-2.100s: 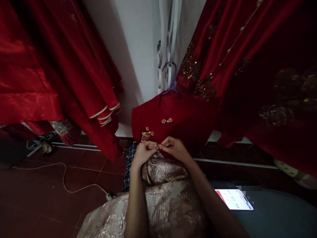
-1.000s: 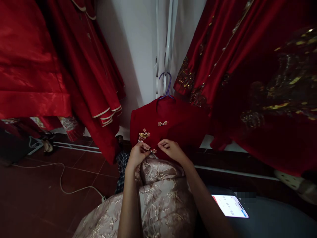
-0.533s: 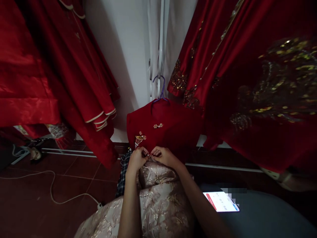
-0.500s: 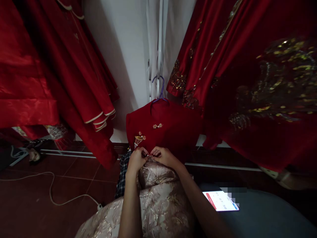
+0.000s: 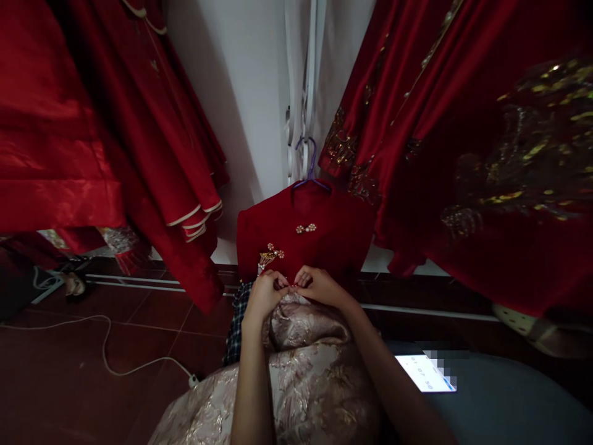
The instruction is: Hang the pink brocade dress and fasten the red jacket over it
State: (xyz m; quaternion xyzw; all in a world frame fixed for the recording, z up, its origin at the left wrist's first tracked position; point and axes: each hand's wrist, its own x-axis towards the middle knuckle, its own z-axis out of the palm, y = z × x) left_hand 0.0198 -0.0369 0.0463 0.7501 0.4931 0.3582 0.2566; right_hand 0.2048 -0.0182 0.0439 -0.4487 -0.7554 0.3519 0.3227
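Observation:
A red garment (image 5: 345,228) hangs in front of me on a purple hanger (image 5: 312,162), its lower part close to my lap. On its chest are a pearl-flower clasp (image 5: 306,228) and a gold fan-shaped ornament (image 5: 269,256). Below them, my left hand (image 5: 264,300) and my right hand (image 5: 323,289) meet, fingertips pinched on a small beaded clasp (image 5: 293,288) at the garment's front. Fingers cover most of that clasp, so its fastening cannot be made out. Shiny brocade cloth (image 5: 310,371) covers my lap beneath both forearms.
Red garments (image 5: 171,142) hang at the left, and a sequined red garment (image 5: 500,247) at the right. A lit phone (image 5: 426,372) lies on a grey surface (image 5: 514,402). A white cable (image 5: 111,352) crosses the tiled floor. Behind stands a white rack pole (image 5: 310,68).
The whole view has shifted slightly, so things sit a little farther right. My hands keep pinching at the same spot, and their fingers now hide more of the beaded clasp.

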